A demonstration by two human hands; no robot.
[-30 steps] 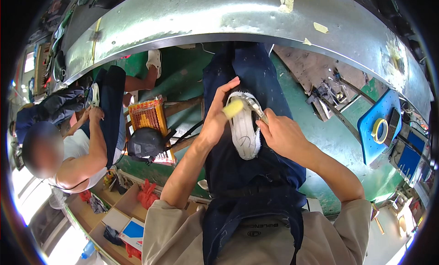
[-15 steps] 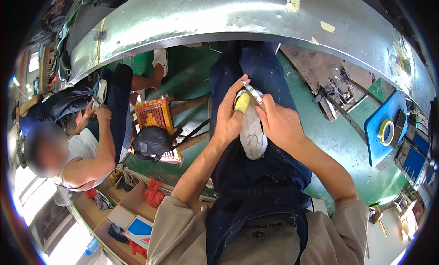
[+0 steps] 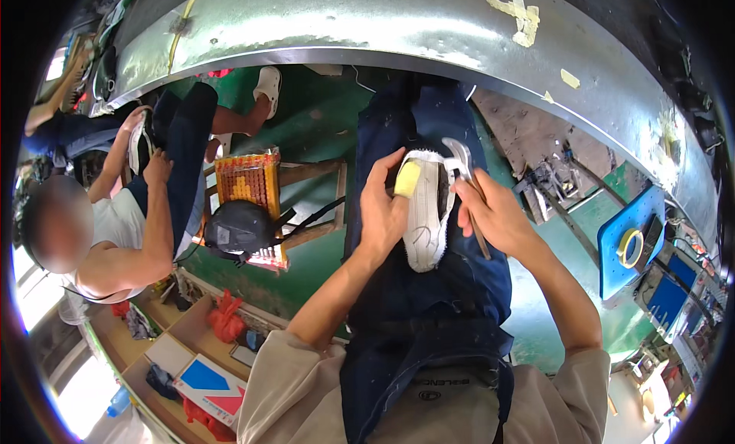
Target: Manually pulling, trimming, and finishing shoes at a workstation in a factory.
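Observation:
A white shoe (image 3: 426, 233) with a fuzzy pale edge and a drawn dark curve lies over my lap, its long side pointing toward me. My left hand (image 3: 380, 214) grips its left side, the thumb wrapped in yellow material laid on top. On the shoe's right, my right hand (image 3: 490, 210) is closed around a hammer (image 3: 458, 151). The curved metal head shows above my fingers beside the shoe's far right edge. Its wooden handle sticks out below my hand, toward me. A dark apron (image 3: 429, 306) covers my lap under the shoe.
A metal-topped bench (image 3: 367, 31) runs across the front. To my left, a seated co-worker (image 3: 130, 222) handles a shoe, near a stool with a beaded seat (image 3: 256, 176) and black bag (image 3: 241, 226). A blue board (image 3: 628, 245) with a tape roll stands right; wooden shelving (image 3: 191, 329) is behind left.
My right hand has drawn back rightward from the shoe, and the hammer's handle now shows. The shoe's top is more exposed. The co-worker has raised their shoe, and the view has shifted slightly.

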